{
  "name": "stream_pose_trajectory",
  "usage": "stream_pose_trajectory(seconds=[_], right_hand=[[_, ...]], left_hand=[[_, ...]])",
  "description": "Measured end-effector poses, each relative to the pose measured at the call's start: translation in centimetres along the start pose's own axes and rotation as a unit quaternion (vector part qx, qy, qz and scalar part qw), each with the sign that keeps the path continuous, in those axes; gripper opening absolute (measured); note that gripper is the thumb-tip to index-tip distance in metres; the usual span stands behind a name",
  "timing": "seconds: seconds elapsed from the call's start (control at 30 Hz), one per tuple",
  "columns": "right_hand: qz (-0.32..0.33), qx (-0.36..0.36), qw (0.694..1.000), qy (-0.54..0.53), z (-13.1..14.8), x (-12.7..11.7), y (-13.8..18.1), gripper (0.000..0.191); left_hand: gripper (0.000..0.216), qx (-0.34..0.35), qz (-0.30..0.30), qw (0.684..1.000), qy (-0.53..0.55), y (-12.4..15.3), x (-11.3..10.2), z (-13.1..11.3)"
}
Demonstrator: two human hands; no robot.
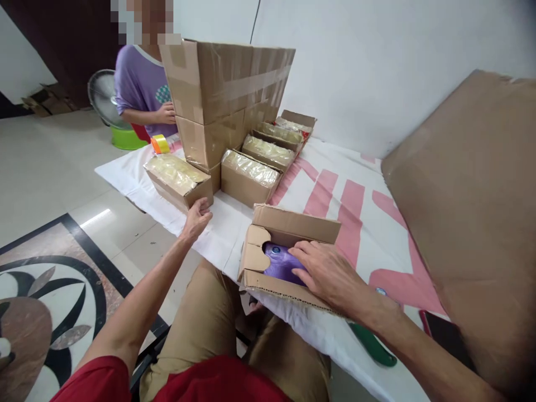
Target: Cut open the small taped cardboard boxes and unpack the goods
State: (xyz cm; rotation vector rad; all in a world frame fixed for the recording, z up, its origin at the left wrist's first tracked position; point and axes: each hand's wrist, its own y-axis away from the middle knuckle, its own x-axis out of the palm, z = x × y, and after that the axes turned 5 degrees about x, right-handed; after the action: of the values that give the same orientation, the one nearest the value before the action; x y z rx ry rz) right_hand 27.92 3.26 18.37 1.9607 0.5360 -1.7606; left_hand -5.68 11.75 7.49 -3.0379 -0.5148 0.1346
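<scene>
My right hand (330, 274) lies flat, fingers stretched out, inside a small open cardboard box (293, 228) at the table's near edge, pressing on a purple packet (280, 262) in it. My left hand (196, 218) reaches forward with fingers curled against the near end of another small box (178, 181), which has a clear plastic-wrapped filling on top. What the left fingers grip is unclear.
Several more filled small boxes (251, 176) stand in a row beside two stacked large cartons (221, 84). A big cardboard sheet (473, 212) leans at right. Another person in a purple shirt (140, 89) sits behind, near a tape roll (159, 144) and a fan (101, 96).
</scene>
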Motion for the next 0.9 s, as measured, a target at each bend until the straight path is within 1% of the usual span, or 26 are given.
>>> stream_pose_trajectory(seconds=[0.07, 0.13, 0.17, 0.2, 0.23, 0.27, 0.3, 0.33, 0.37, 0.4, 0.43, 0.47, 0.57, 0.63, 0.7, 0.73, 0.8, 0.83, 0.9], right_hand=[[0.052, -0.017, 0.998, -0.017, -0.1, -0.1, -0.7, 0.025], [0.095, -0.03, 0.995, -0.006, 0.0, -0.2, -1.7, 0.031], [0.118, -0.031, 0.993, 0.007, 0.2, -0.3, -2.2, 0.033], [0.14, -0.029, 0.99, 0.021, 0.4, -0.3, -2.8, 0.033], [0.156, -0.025, 0.987, 0.033, 0.7, -0.4, -3.2, 0.032], [0.167, -0.021, 0.985, 0.041, 1.0, -0.4, -3.6, 0.03], [0.172, -0.017, 0.984, 0.045, 1.3, -0.3, -4.0, 0.028], [0.172, -0.015, 0.984, 0.046, 1.5, -0.2, -4.2, 0.026], [0.17, -0.015, 0.984, 0.046, 1.6, 0.0, -4.3, 0.026], [0.165, -0.013, 0.985, 0.046, 1.7, 0.4, -4.4, 0.027], [0.159, -0.009, 0.986, 0.046, 1.7, 0.7, -4.5, 0.029], [0.153, -0.005, 0.987, 0.046, 1.7, 1.1, -4.6, 0.03], [0.136, 0.009, 0.99, 0.039, 1.6, 1.7, -4.5, 0.029], [0.119, 0.022, 0.992, 0.031, 1.6, 1.3, -4.0, 0.027], [0.093, 0.041, 0.995, 0.021, 1.3, 0.4, -3.1, 0.025], [0.069, 0.052, 0.996, 0.003, 1.1, -0.1, -2.4, 0.024], [-0.009, 0.073, 0.995, -0.065, 0.1, -1.1, -1.0, 0.022], [-0.059, 0.083, 0.989, -0.112, -0.5, -1.5, -0.3, 0.021], [-0.153, 0.105, 0.959, -0.213, -2.1, -2.1, 1.0, 0.019]], left_hand=[[0.059, 0.038, 0.019, 0.999, -0.004, 2.4, 0.0, -1.7], [0.05, 0.135, 0.069, 0.988, -0.017, 6.0, 0.4, -4.0], [0.048, 0.185, 0.111, 0.976, -0.027, 8.0, 0.8, -5.3], [0.047, 0.244, 0.169, 0.954, -0.027, 10.0, 1.1, -6.6], [0.05, 0.309, 0.236, 0.921, -0.025, 11.8, 1.5, -7.8], [0.06, 0.357, 0.292, 0.887, -0.035, 13.4, 1.9, -8.7], [0.07, 0.399, 0.321, 0.857, -0.052, 14.8, 2.3, -9.3], [0.072, 0.426, 0.336, 0.836, -0.079, 15.7, 2.7, -9.6], [0.066, 0.442, 0.337, 0.824, -0.113, 16.4, 3.0, -9.6], [0.054, 0.45, 0.328, 0.818, -0.146, 16.9, 3.3, -9.3], [0.041, 0.452, 0.316, 0.815, -0.177, 17.1, 3.5, -8.8], [0.035, 0.455, 0.303, 0.814, -0.198, 17.1, 3.7, -8.2], [0.04, 0.476, 0.254, 0.813, -0.217, 16.9, 4.3, -6.8], [0.038, 0.482, 0.206, 0.823, -0.216, 16.8, 4.8, -6.5], [0.036, 0.479, 0.164, 0.835, -0.213, 16.8, 5.2, -6.5], [0.036, 0.475, 0.151, 0.841, -0.211, 16.9, 5.4, -6.6], [0.036, 0.465, 0.129, 0.851, -0.208, 17.0, 5.6, -6.6], [0.037, 0.46, 0.114, 0.856, -0.208, 17.0, 5.8, -6.4], [0.04, 0.451, 0.078, 0.864, -0.21, 17.0, 6.0, -6.0]])
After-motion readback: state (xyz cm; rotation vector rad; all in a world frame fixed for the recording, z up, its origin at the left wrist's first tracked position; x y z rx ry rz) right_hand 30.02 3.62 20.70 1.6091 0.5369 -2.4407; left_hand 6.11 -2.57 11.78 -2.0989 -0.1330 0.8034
